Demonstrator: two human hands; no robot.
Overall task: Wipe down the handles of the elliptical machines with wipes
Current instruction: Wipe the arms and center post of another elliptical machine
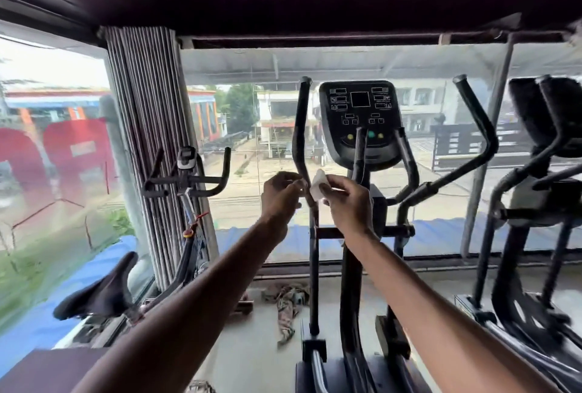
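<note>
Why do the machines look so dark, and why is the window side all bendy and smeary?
Head view: daylight through the window backlights the console and left handle, leaving them nearly black; the wide lens bows the curtain; the far left by the bike saddle smears with blur; the wipe in the right hand looks slightly soft.

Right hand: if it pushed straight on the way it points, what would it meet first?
Probably the elliptical's left handle, just ahead of the wipe that the right hand pinches; the left hand lies just beyond. Whether wipe and handle already touch is unclear.
</note>
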